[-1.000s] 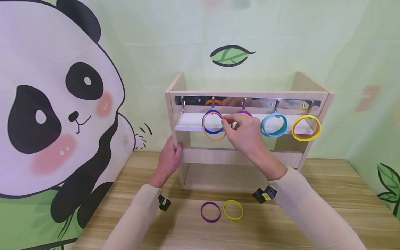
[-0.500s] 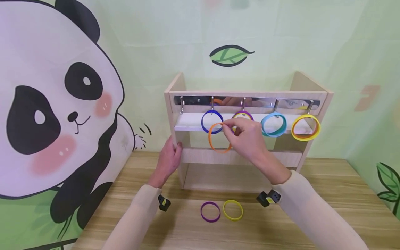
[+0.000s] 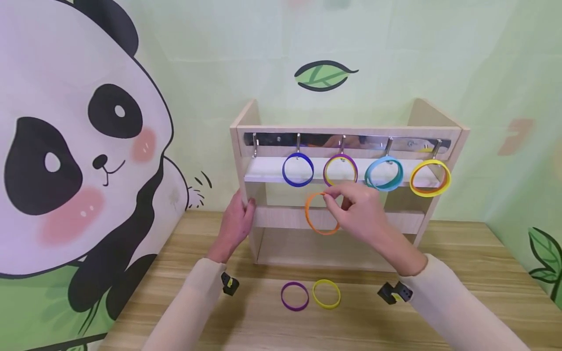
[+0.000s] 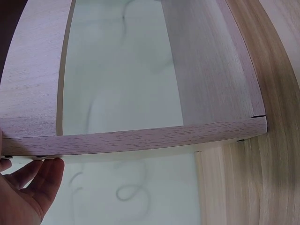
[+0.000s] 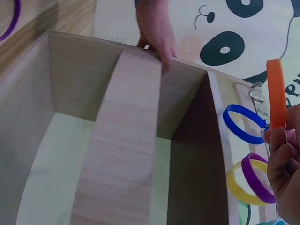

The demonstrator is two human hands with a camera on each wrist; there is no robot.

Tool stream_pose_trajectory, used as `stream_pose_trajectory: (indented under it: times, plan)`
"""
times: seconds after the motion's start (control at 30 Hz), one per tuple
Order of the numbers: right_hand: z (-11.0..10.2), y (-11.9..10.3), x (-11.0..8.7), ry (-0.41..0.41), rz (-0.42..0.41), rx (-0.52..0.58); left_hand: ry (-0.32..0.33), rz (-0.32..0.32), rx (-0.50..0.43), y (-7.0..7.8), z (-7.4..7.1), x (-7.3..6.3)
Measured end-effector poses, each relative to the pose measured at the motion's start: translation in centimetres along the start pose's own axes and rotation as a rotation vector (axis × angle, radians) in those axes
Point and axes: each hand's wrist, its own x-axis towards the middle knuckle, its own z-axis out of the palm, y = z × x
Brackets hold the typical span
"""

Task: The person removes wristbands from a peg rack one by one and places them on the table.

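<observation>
My right hand (image 3: 357, 209) pinches an orange wristband (image 3: 309, 219) between thumb and fingertips, in front of the wooden shelf (image 3: 303, 218). In the right wrist view the orange wristband (image 5: 276, 91) stands edge-on. A dark blue wristband (image 3: 284, 175) hangs alone on its hook, up and left of that hand. Just above the hand, purple and yellow wristbands (image 3: 325, 170) share a hook. My left hand (image 3: 234, 222) grips the shelf's left side panel (image 4: 140, 139), with the thumb at its front edge and the fingers along the outside.
Light blue and teal wristbands (image 3: 386, 186) hang on one hook, yellow and orange wristbands (image 3: 447, 184) on the far right one. The leftmost hook (image 3: 255, 146) bears no band. A purple wristband (image 3: 283, 301) and a yellow wristband (image 3: 338, 299) lie on the table (image 3: 347, 331) before the shelf.
My right hand has drawn the orange wristband off the hook with the dark blue one, then down and to the right. The left hand stays on the side panel.
</observation>
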Motion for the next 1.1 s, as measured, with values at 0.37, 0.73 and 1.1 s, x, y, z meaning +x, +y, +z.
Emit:
stream_pose_trajectory:
  times: [0.37, 0.73, 1.1]
  plan:
    - [-0.6, 0.4, -4.4, -0.062, 0.020, 0.001, 0.006, 0.017, 0.001, 0.0, -0.1, 0.1]
    - [0.2, 1.1, -9.3, -0.176, 0.010, 0.064, 0.005, 0.006, 0.005, 0.1, -0.2, 0.0]
    - [0.4, 1.8, -13.4, -0.320, 0.163, 0.004, 0.034, 0.016, 0.013, 0.0, 0.0, 0.1]
